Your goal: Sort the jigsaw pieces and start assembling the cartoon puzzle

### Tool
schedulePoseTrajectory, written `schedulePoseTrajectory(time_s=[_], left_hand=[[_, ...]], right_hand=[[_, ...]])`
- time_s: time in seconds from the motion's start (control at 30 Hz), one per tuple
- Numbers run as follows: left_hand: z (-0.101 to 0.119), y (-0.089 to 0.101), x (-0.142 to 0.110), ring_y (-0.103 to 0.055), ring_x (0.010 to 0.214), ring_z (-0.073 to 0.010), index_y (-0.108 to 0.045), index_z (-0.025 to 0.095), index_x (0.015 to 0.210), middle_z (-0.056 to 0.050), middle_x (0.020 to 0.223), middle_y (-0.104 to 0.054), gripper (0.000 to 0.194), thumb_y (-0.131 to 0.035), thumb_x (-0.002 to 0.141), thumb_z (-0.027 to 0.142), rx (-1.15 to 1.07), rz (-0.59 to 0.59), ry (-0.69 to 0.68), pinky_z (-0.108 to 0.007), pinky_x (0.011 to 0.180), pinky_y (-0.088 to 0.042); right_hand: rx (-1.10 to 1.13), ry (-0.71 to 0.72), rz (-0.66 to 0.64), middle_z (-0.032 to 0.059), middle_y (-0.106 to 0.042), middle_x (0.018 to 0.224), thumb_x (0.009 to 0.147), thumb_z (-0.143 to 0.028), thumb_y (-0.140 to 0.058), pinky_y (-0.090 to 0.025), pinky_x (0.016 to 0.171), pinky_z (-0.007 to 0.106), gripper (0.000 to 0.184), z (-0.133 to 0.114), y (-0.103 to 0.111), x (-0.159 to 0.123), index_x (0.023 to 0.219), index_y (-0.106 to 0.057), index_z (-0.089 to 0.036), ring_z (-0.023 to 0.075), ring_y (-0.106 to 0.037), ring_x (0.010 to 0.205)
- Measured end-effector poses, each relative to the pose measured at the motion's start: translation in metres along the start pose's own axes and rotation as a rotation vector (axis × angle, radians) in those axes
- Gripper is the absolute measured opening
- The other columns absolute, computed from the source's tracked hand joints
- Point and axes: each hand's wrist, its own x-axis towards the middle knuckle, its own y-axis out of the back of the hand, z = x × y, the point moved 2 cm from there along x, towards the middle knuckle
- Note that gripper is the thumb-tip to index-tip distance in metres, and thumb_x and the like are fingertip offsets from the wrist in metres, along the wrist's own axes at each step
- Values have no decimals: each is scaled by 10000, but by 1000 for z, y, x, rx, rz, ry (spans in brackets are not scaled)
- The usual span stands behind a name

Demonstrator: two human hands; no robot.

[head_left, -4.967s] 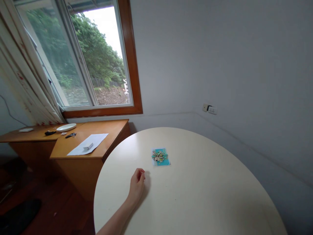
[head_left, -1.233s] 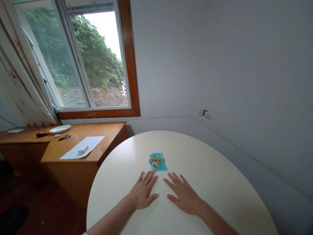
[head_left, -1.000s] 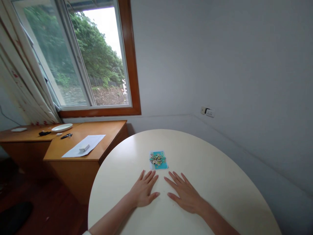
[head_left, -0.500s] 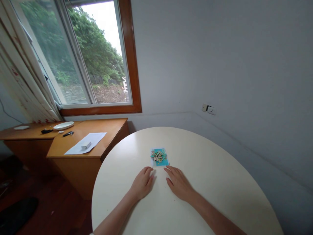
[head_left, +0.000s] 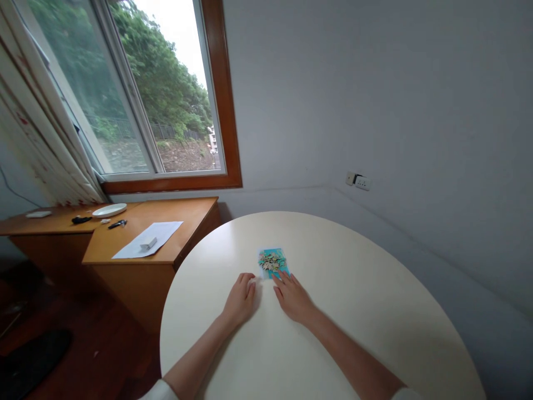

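A small heap of jigsaw puzzle pieces (head_left: 271, 260) lies on a flat turquoise sheet with a pale edge (head_left: 285, 269) on the round white table (head_left: 333, 261). My right hand (head_left: 292, 295) is at the near side of the sheet, fingers stretched and slightly apart, the fingertips over its lower edge. It grips nothing. Just left of the sheet's near corner, my left hand (head_left: 240, 299) rests on the table with fingers loosely bent and thumb apart, holding nothing that I can see.
At the left stands a wooden desk (head_left: 195, 211) bearing a white paper sheet (head_left: 166, 230), a small white block (head_left: 148, 243), a white plate (head_left: 109, 210) and dark small items (head_left: 117, 224). A wall socket (head_left: 362, 183) sits behind the table.
My right hand has moved forward and left, so its fingertips now reach over the sheet's near edge. My left hand has shifted slightly forward. The view has tilted a little.
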Motion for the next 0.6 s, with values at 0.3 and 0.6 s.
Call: schedulePoseTrajectory(time_s=[0.3,0.6], left_hand=[[-2,-21,46,-338,1294,-209,-426,154,1250,-123,1364,-418,402,-319,900,322,137,-182,-67,-434,1100,-217],[22,-37,38,-500,1129,-248,-481,131,1202,-138,1197,-567,427,-267,919,368,312,-265,-127,-388,995,-360]], right_hand=[[117,148,37,70,-542,1269,909,-225,-316,-320,1051,412,375,22,13,-15,1186,-568,-203,181,-455,1206],[216,126,-5,38,-633,1110,900,-232,-359,-346,1012,349,279,62,35,-22,1003,-618,-214,164,-556,1057]])
